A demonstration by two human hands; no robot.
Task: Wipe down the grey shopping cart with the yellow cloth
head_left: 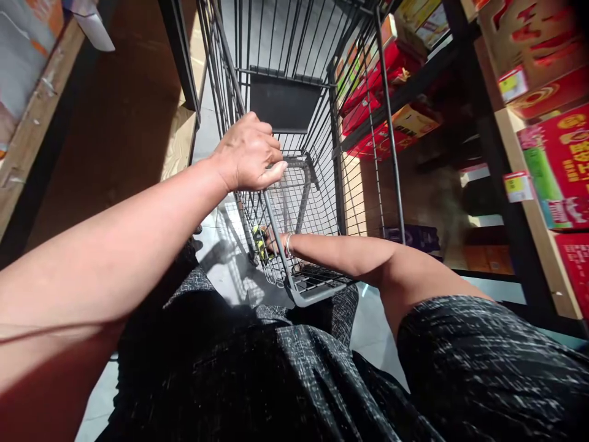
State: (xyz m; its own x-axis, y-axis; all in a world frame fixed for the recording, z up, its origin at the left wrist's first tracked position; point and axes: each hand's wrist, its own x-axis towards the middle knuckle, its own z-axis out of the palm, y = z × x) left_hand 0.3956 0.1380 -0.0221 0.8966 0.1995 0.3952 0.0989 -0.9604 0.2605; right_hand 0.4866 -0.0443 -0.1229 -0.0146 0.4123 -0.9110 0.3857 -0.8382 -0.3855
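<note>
Closest to the camera, along the bottom of the frame, it's all dark clothing (313, 362) with a pale fleck pattern, sunlit in streaks. Bare forearms come in from the lower left and from the right.

The right hand (272, 240), bracelet (288, 244) on the wrist, is down low near the center, at a yellow-and-black item (256, 233) by the low left side of the wire cart (317, 297). Wires and the cart's gray bar get in the way, so I can't tell if those fingers are closed on it or just touching. Left hand (251, 153) is higher up, just above center, fingers curled tight over the cart's left top rail.

The floor (375, 325) is pale gray tile, with hard sun and shadow on it left of the cart. A black panel (285, 101) sits across the cart's wires at upper center.

It's a narrow shop aisle. Right side of the frame: dark-framed shelves with a wooden edge (564, 276), price tags (518, 187) and red boxes (575, 147). Upper left: another wooden shelf (39, 110) with gray-and-orange packaging (18, 61). Further off, upper right, more red packages (407, 58) past the cart.
</note>
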